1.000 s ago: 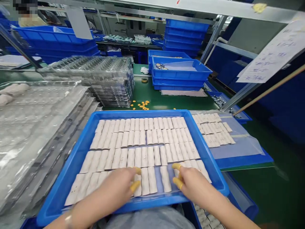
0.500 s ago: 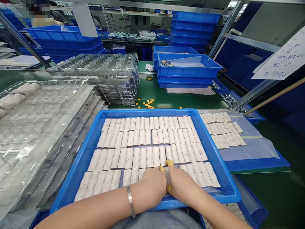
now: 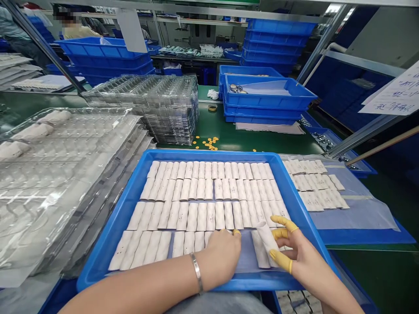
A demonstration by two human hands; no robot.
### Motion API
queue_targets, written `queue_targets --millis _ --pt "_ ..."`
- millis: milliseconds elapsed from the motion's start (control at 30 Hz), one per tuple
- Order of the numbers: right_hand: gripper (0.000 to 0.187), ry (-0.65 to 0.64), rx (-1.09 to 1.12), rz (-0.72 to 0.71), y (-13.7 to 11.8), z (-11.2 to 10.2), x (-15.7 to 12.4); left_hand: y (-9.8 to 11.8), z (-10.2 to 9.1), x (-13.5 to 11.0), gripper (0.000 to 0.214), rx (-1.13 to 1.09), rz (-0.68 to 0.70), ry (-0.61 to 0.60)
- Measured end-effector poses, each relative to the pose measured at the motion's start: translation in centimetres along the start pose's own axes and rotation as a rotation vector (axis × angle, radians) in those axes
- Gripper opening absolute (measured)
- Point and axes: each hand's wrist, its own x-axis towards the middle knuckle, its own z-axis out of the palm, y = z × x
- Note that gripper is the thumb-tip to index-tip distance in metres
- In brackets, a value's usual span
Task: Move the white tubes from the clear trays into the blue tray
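A blue plastic tray [image 3: 212, 152] fills the lower middle, holding rows of white speckled rolls [image 3: 196, 213] laid side by side. My left hand [image 3: 221, 257], with a metal bangle [image 3: 197, 272] on its wrist and a yellow finger cot, rests against the front row, its fingertips bent down over the rolls. My right hand [image 3: 303, 257] has yellow cots on its fingers and pinches one white roll [image 3: 266, 237], tilted above the tray's front right. Beside that roll, a bare strip of tray floor shows between my hands.
Stacks of transparent plastic trays [image 3: 144, 109] stand to the left. To the right, a blue tray [image 3: 360, 237] holds more rolls on a plastic sheet. Stacked blue crates [image 3: 268, 96] and small gold discs [image 3: 207, 143] sit on the green bench. A person [image 3: 73, 28] stands far back.
My hands have moved apart from their close position at the front row. The right hand has moved right, now holding a lifted roll. The view has shifted slightly.
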Motion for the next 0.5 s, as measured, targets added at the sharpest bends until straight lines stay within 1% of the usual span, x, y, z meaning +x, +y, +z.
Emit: queue_targets --millis 67,133,200,267,300,367,433,467,500 --pt "0.070 -0.025 0.176 -0.043 -0.4 0.6 0.0 -0.3 -0.9 -0.7 0.039 -0.091 0.010 0.017" --pt "0.075 -0.055 0.314 -0.076 -1.0 1.5 -0.1 -0.8 -2.0 -1.9 0.048 -0.210 0.039 0.059" --pt "0.079 -0.095 0.513 -0.064 -1.4 2.5 -0.2 -1.5 -3.1 -3.4 0.061 -0.357 0.088 0.096" --pt "0.083 -0.140 0.755 -0.030 -1.9 3.5 -0.3 -2.3 -3.7 -5.0 0.068 -0.496 0.138 0.113" --pt "0.084 -0.166 0.864 -0.010 -2.1 4.0 -0.3 -2.8 -3.8 -5.7 0.069 -0.626 0.178 0.114" --pt "0.078 -0.227 0.976 0.019 -2.6 4.8 -0.4 -3.5 -3.5 -6.9 0.068 -1.024 0.282 0.100" --pt "0.069 -0.295 0.993 0.021 -3.0 5.5 -0.4 -4.2 -2.9 -7.8 0.067 -1.461 0.404 0.091" --pt "0.066 -0.337 0.986 0.015 -3.1 5.9 -0.3 -4.4 -2.6 -8.2 0.066 -1.610 0.455 0.094" --pt "0.064 -0.383 0.979 -0.004 -3.3 6.4 -0.2 -4.6 -2.3 -8.4 0.063 -1.683 0.497 0.102"
